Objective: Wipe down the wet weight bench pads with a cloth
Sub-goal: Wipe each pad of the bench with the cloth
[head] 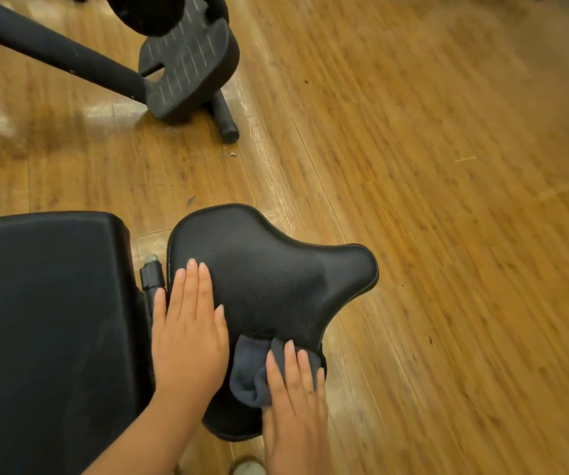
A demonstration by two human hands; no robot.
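A black saddle-shaped seat pad point(269, 269) sits at centre, its narrow end pointing right. A large black back pad point(50, 323) lies to its left across a small gap. My left hand point(190, 330) rests flat on the seat pad's left part, fingers together, holding nothing. A dark grey cloth point(252, 368) is bunched on the near edge of the seat pad. My right hand point(293, 395) presses flat on the cloth's right side, fingers extended over it.
Wooden plank floor point(430, 200) spreads to the right and beyond. A black machine base with a ribbed footplate point(187, 70) and a long bar point(46, 46) stands at upper left. A black hinge post point(151, 274) shows in the gap between the pads.
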